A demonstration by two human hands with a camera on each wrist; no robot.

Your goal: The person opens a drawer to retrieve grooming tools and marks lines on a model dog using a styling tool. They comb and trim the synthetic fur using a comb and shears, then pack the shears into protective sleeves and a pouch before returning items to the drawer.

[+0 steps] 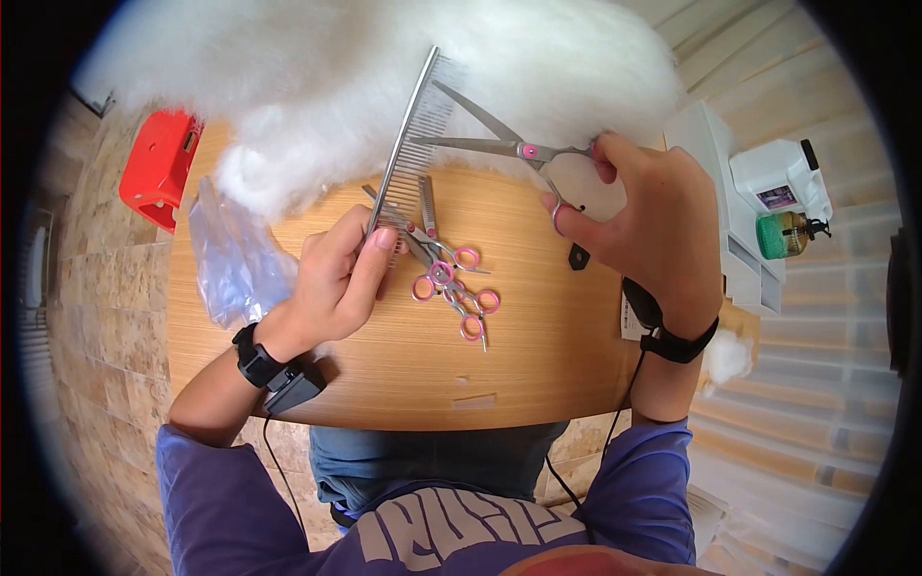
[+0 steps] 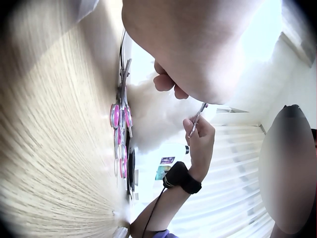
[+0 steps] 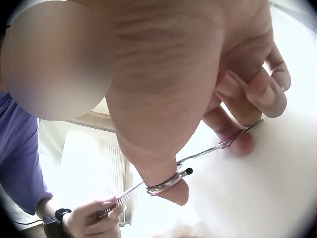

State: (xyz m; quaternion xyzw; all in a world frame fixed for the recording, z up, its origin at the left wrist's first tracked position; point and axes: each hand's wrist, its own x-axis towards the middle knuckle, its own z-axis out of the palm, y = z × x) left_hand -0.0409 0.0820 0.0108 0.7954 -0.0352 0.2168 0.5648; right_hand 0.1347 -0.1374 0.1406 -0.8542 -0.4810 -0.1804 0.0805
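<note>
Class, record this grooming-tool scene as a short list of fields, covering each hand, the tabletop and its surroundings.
Left hand: the left hand holds a long silver metal comb
Right hand: the right hand holds silver scissors with pink-edged rings, blades apart
Blade contact with comb: cannot tell
Surface: light wood-grain table
Fluffy material: large white mass
Spare tools: overlapping pink-ringed metal scissors
Packaging: crumpled clear plastic bag
Left of table: red plastic stool

In my two grips (image 1: 331,278) (image 1: 663,226): one comb (image 1: 400,144) and one pair of scissors (image 1: 531,152). On the counter (image 1: 547,370): at least two more pairs (image 1: 451,286), one bag (image 1: 235,264). Around it: one stool (image 1: 157,161), one jug (image 1: 776,173), one bottle (image 1: 780,236).
</note>
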